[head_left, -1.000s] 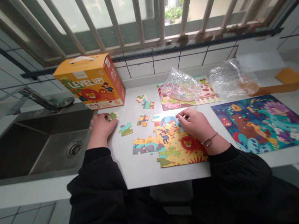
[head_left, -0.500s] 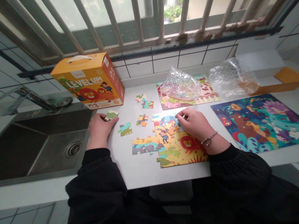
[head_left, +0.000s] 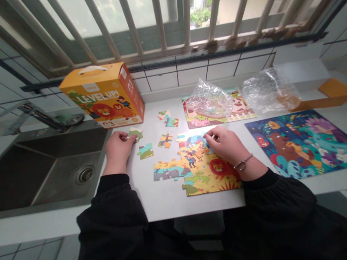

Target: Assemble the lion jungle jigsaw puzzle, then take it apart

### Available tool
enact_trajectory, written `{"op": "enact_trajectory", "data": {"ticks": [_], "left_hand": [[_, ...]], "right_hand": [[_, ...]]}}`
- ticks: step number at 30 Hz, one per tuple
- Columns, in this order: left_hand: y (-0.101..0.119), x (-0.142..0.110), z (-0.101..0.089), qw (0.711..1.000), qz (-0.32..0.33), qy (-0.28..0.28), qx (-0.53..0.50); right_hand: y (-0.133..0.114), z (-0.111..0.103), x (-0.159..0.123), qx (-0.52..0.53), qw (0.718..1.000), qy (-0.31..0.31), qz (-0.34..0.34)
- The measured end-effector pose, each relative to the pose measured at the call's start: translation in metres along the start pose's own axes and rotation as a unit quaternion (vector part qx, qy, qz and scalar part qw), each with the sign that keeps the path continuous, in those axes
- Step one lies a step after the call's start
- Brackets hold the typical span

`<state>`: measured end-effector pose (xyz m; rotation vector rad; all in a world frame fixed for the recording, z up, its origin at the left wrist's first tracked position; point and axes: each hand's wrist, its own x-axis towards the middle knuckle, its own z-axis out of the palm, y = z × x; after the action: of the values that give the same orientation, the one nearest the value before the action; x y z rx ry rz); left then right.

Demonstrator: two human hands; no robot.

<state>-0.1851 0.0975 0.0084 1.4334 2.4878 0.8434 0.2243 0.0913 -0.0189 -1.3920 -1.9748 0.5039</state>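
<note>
My left hand (head_left: 119, 150) grips a green and cream puzzle piece (head_left: 136, 133) between thumb and fingers, close above the counter. Just below it lies a green and blue puzzle piece (head_left: 146, 151). My right hand (head_left: 224, 140) is over the partly joined yellow lion puzzle (head_left: 211, 176), its fingers curled together near the upper part; whatever they hold, if anything, is hidden. A joined strip with a grey hippo (head_left: 168, 173) adjoins the puzzle's left side. Loose pieces lie farther back: an orange and blue puzzle piece (head_left: 165, 140) and a joined pair of pieces (head_left: 170, 121).
An orange puzzle box (head_left: 103, 99) stands at the back left, beside the sink (head_left: 40, 176) and faucet (head_left: 41, 117). Clear plastic wrap (head_left: 210, 100) covers part of a farm puzzle (head_left: 195, 121). A dark forest puzzle (head_left: 309, 144) and an opened orange-and-white carton (head_left: 325, 100) are at the right.
My left hand has moved slightly right with the puzzle piece, bringing it nearer the loose pieces. My right hand has stayed almost still over the lion puzzle.
</note>
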Motion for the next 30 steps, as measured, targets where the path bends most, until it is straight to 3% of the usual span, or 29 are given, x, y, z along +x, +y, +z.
{"op": "enact_trajectory", "data": {"ticks": [7,14,18,23,26,30], "left_hand": [[0.009,-0.01,0.005,0.999,0.016,-0.034,-0.02],[0.017,-0.014,0.013,0.995,0.075,-0.023,0.069],[0.052,-0.025,0.023,0.984,0.138,-0.045,0.099],[0.111,-0.036,0.061,0.963,0.22,-0.098,0.124],[0.134,-0.031,0.082,0.966,0.207,-0.089,0.124],[0.145,-0.02,0.091,0.971,0.171,-0.094,0.139]], "right_hand": [[0.001,0.0,0.001,-0.006,1.0,-0.003,0.001],[0.003,0.001,0.001,-0.006,1.0,-0.004,0.001],[0.003,0.002,0.001,-0.004,1.0,-0.01,0.002],[0.003,0.002,0.0,-0.007,1.0,-0.006,0.005],[0.002,0.003,0.001,-0.01,1.0,-0.01,0.022],[0.0,0.003,0.002,-0.012,0.999,-0.015,0.033]]}}
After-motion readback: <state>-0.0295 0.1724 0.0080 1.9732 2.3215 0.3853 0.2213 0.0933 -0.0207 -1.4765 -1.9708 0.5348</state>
